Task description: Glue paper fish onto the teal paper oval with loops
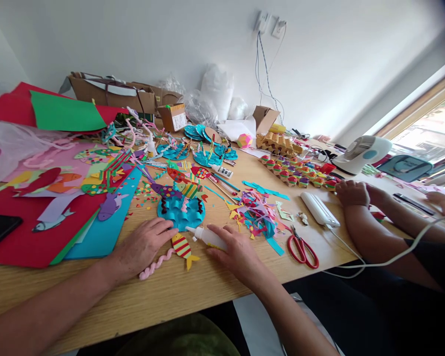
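Note:
A blue scalloped base [181,213] stands near the table's front, with paper fish [176,190] and twisted pipe cleaners on it. My left hand [144,244] rests at the base's front left edge, its fingers together; whether they pinch the rim is hidden. In my right hand [235,249] is a white glue bottle [211,239], lying nearly flat, its nozzle pointing left to the base's front edge. Between my hands lies a yellow and red striped paper fish [182,247], beside a pink twisted pipe cleaner [156,265].
Red scissors [303,249], a white power strip [320,210] and paper scraps [257,215] lie to the right. A person's hands [354,193] rest beyond them. Coloured sheets [77,247] and a dark phone [0,231] are left. Boxes [173,117] stand behind.

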A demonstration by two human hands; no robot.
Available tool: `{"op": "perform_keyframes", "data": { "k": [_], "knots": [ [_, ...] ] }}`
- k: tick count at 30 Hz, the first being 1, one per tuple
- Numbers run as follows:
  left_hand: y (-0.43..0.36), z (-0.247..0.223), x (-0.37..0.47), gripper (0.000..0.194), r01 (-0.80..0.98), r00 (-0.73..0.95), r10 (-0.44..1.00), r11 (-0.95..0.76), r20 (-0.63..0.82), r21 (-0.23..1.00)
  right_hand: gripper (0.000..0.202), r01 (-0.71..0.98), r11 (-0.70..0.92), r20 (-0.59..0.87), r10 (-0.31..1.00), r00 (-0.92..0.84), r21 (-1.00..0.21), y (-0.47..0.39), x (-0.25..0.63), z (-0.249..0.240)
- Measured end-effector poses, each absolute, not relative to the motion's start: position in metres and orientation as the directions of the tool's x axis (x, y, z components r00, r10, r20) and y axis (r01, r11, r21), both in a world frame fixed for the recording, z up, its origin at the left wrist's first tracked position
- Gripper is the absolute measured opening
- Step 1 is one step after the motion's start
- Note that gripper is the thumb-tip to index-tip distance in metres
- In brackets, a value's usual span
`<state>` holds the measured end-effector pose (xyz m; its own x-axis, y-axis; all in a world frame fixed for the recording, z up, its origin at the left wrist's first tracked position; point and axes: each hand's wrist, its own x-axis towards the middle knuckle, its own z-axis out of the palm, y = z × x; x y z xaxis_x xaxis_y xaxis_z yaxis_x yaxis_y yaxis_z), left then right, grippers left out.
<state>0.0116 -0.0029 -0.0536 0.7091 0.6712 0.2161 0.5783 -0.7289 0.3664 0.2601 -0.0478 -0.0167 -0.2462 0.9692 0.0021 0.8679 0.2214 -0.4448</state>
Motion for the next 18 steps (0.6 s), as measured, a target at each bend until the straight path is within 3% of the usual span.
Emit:
{"op": "perform_keyframes", "data": {
  "k": [5,12,18],
  "knots": [
    [-0.005,-0.063,0.009,0.044,0.576,0.744,0.661,-0.71,0.101,0.406,0.038,0.879,0.207,-0.003,0.973,-0.23,-0.429,-0.05,0.259,-0.015],
    [-0.002,-0.046,0.013,0.039,0.591,0.7,0.673,-0.733,0.238,0.336,0.032,0.875,0.218,0.039,0.974,-0.223,-0.431,-0.053,0.257,-0.021],
    [-0.003,-0.047,0.013,0.039,0.584,0.704,0.66,-0.748,0.263,0.313,0.03,0.869,0.283,0.106,0.959,-0.263,-0.405,-0.053,0.256,-0.025]
  ]
}}
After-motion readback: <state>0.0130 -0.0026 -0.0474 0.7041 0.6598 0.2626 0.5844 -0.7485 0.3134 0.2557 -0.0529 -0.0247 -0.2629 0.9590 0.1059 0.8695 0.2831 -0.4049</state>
